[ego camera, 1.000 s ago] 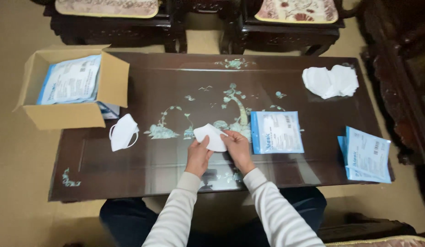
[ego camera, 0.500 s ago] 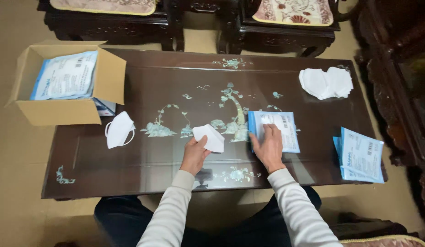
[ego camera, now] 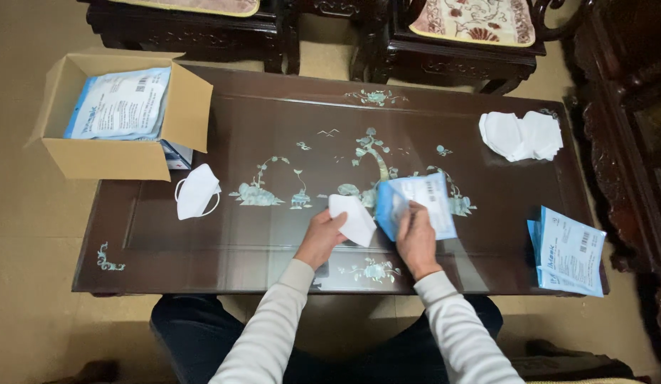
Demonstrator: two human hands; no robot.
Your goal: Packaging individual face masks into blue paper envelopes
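My left hand (ego camera: 320, 237) holds a folded white face mask (ego camera: 352, 217) by its near edge, just above the dark table (ego camera: 273, 135). My right hand (ego camera: 418, 242) grips a blue and white packet (ego camera: 416, 204) and tilts it up, its left end close to the mask. Both hands are over the table's near middle.
An open cardboard box (ego camera: 120, 162) with blue and white packets stands at the table's left end. A loose white mask (ego camera: 196, 190) lies beside it. A pile of white masks (ego camera: 521, 135) sits at the far right; a stack of packets (ego camera: 570, 252) lies near right. Dark wooden chairs (ego camera: 455, 43) stand behind.
My right hand left the mask, went right to the blue and white packet, and has lifted it toward the mask. My left hand kept hold of the mask.
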